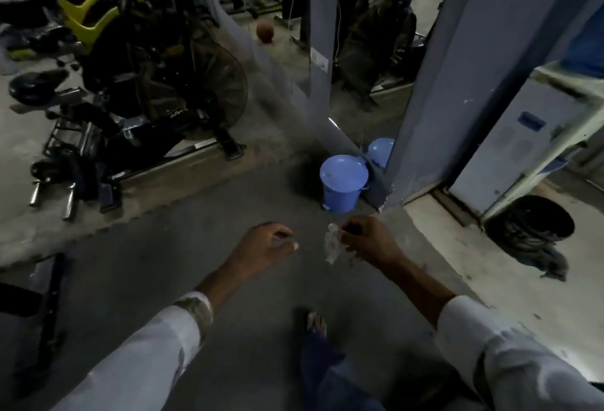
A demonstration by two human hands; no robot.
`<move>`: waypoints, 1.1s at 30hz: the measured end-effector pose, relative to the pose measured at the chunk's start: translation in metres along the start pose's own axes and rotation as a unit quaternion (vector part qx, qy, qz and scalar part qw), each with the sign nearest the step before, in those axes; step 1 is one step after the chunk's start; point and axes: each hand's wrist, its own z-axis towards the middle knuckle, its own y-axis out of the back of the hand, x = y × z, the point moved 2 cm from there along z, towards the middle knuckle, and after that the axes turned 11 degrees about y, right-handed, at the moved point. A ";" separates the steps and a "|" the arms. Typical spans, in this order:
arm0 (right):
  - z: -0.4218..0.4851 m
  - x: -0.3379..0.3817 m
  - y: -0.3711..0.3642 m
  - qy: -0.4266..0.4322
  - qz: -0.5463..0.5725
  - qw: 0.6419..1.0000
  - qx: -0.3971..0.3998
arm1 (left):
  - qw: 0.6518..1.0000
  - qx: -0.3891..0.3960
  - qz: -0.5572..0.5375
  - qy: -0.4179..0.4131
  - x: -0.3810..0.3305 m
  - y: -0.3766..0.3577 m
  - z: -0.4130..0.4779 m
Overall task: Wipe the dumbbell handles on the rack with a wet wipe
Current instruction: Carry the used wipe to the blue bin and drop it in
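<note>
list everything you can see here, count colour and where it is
wet wipe: one, white, crumpled, hanging from the right hand
bin: one, blue, lid shut, on the floor at the foot of the mirror, which reflects it
ball: one, orange-brown, on the floor far back
exercise bike: one, black with yellow-green parts, left side
white unit: one, white with a blue label, right side
tub: one, black, round, on the floor below the white unit
foot: one, in a sandal, bottom centre
left hand: one, white sleeve, empty, fingers loosely curled
right hand: one, white sleeve, pinching the wet wipe
</note>
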 end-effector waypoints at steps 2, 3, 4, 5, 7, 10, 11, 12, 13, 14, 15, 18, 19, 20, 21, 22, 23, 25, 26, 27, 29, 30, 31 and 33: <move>0.046 -0.017 -0.003 -0.012 -0.005 1.000 -0.008 | 1.000 0.006 -0.007 0.004 0.005 0.004 0.053; 0.069 -0.026 -0.004 -0.016 -0.007 1.000 -0.008 | 1.000 0.008 -0.010 0.008 0.007 0.005 0.078; 0.091 -0.036 -0.004 -0.025 -0.004 1.000 -0.009 | 1.000 0.014 -0.011 0.012 0.010 0.005 0.104; 0.113 -0.044 -0.002 -0.039 0.004 0.999 -0.011 | 0.999 0.022 -0.013 0.019 0.011 0.006 0.127; 0.154 -0.054 0.005 -0.067 0.012 0.998 -0.012 | 0.999 0.041 -0.019 0.029 0.012 0.008 0.171; 0.215 -0.067 0.019 -0.098 0.022 0.995 -0.018 | 0.997 0.070 -0.016 0.037 0.006 0.011 0.235; 0.234 -0.069 0.023 -0.105 0.026 0.994 -0.023 | 0.996 0.080 -0.021 0.045 0.004 0.014 0.255; 0.250 -0.071 0.027 -0.111 0.033 0.993 -0.027 | 0.995 0.089 -0.023 0.049 0.001 0.016 0.273; 0.267 -0.073 0.030 -0.115 0.038 0.992 -0.034 | 0.994 0.096 -0.024 0.050 -0.002 0.019 0.293; 0.284 -0.074 0.034 -0.117 0.041 0.992 -0.039 | 0.993 0.101 -0.022 0.048 -0.005 0.021 0.313; 0.301 -0.077 0.038 -0.119 0.042 0.991 -0.044 | 0.993 0.107 -0.023 0.046 -0.008 0.023 0.335; 0.350 -0.092 0.045 -0.136 0.044 0.988 -0.057 | 0.989 0.141 -0.022 0.042 -0.010 0.030 0.405; 0.367 -0.099 0.045 -0.143 0.044 0.987 -0.063 | 0.987 0.153 -0.018 0.041 -0.011 0.030 0.429; 0.383 -0.106 0.046 -0.152 0.043 0.985 -0.072 | 0.986 0.163 -0.011 0.040 -0.011 0.031 0.453; 0.401 -0.113 0.047 -0.165 0.044 0.982 -0.084 | 0.985 0.170 -0.003 0.036 -0.011 0.032 0.479; 0.419 -0.118 0.048 -0.178 0.046 0.979 -0.093 | 0.983 0.178 0.001 0.033 -0.010 0.032 0.506; 0.436 -0.124 0.048 -0.187 0.048 0.976 -0.100 | 0.981 0.189 0.000 0.032 -0.009 0.032 0.530; 0.470 -0.133 0.049 -0.204 0.056 0.970 -0.117 | 0.976 0.215 0.005 0.026 -0.008 0.035 0.578; 0.484 -0.137 0.050 -0.220 0.058 0.964 -0.136 | 0.972 0.233 0.019 0.027 -0.008 0.037 0.601; 0.497 -0.140 0.051 -0.234 0.059 0.959 -0.151 | 0.967 0.250 0.029 0.028 -0.009 0.040 0.622; 0.518 -0.140 0.051 -0.258 0.048 0.951 -0.163 | 0.956 0.287 0.046 0.024 -0.010 0.045 0.661; 0.528 -0.140 0.053 -0.266 0.045 0.948 -0.172 | 0.949 0.309 0.052 0.018 -0.014 0.047 0.681; 0.538 -0.141 0.054 -0.279 0.048 0.941 -0.184 | 0.945 0.321 0.059 0.011 -0.016 0.050 0.701; 0.552 -0.140 0.056 -0.311 0.071 0.923 -0.217 | 0.941 0.329 0.078 -0.003 -0.019 0.053 0.736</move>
